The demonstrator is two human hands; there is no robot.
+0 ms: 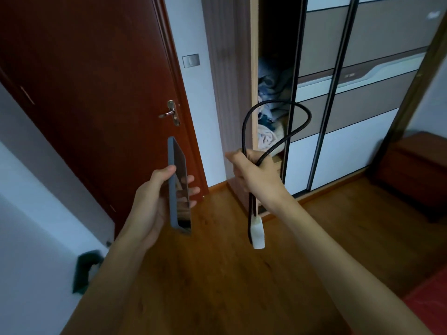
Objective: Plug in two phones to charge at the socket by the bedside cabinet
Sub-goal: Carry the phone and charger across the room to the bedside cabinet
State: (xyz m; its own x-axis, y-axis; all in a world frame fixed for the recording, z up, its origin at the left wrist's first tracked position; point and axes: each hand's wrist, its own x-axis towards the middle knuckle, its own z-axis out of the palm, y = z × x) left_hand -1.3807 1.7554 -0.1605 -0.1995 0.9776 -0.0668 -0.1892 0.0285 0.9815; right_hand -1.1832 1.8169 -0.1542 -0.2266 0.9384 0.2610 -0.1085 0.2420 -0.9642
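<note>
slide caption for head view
Left hand holds a slim dark phone; right hand grips a looped black cable with white plug.

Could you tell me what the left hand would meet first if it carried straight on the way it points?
Probably the door, near its handle: the left hand, holding the phone, points towards it with nothing visible between. Depth is unclear.

We see a wooden floor (217,274). On it stand a reddish-brown bedside cabinet (411,175) at the right and a sliding-door wardrobe (350,153); a blurred dark object (84,269) sits by the left wall.
</note>
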